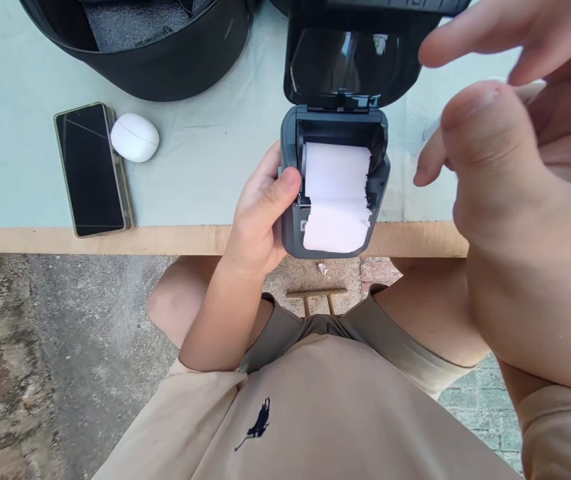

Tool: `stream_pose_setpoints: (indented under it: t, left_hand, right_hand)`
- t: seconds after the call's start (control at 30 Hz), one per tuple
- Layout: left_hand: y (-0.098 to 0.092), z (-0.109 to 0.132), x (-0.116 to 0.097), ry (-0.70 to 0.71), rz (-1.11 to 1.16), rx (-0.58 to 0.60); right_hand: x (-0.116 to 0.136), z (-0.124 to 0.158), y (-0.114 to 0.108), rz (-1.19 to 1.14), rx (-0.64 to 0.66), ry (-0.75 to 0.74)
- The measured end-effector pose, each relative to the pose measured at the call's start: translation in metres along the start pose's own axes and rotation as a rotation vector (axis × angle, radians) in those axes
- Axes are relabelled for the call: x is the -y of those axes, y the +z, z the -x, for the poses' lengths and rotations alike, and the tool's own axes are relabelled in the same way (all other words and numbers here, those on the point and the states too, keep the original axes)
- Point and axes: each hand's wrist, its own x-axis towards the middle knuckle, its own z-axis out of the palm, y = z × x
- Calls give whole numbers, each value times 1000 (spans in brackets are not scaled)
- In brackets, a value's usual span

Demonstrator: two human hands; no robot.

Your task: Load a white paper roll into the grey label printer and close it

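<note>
A dark grey portable label printer is in my left hand, whose fingers wrap its left side with the thumb on the top edge. The printer's black lid is swung up and back. Inside lies a white paper roll, its ragged-edged end draped over the front of the body. My right hand is raised close to the camera at the right, apart from the printer body, fingers spread. Its index fingertip overlaps the lid's right edge in view; I cannot tell whether they touch. Something pale is partly hidden behind the right hand.
On the cloth-covered table, a smartphone lies at the left against a white rounded case. An open black zippered case with grey foam stands behind them. The wooden table edge runs just above my knees.
</note>
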Motion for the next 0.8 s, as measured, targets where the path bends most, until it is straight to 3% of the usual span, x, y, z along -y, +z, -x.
stream_pose_setpoints:
  t: [0.07,0.17,0.4,0.53,0.6,0.7,0.8]
  left_hand:
    - [1,0,0,-11,-2,-5]
    - [-1,0,2,-10,8,2]
    - [-6,-1,5,7,-7,26]
    - [-2,2,2,-51,-80,-39]
    - [-1,3,1,-35,-63,-63]
    - [-1,2,0,-4,7,-85]
    - [-1,0,-3,-21,91,-91]
  right_hand:
    - [1,-1,6,336,19,-107]
    - [-1,-2,10,763,261,-205]
    - [-1,-9,12,1064,470,-168]
    - [9,-5,5,734,447,-112]
    - [12,-2,0,420,364,41]
    - [6,-2,-6,-83,124,226]
    - [-11,-3,-7,-322,84,497]
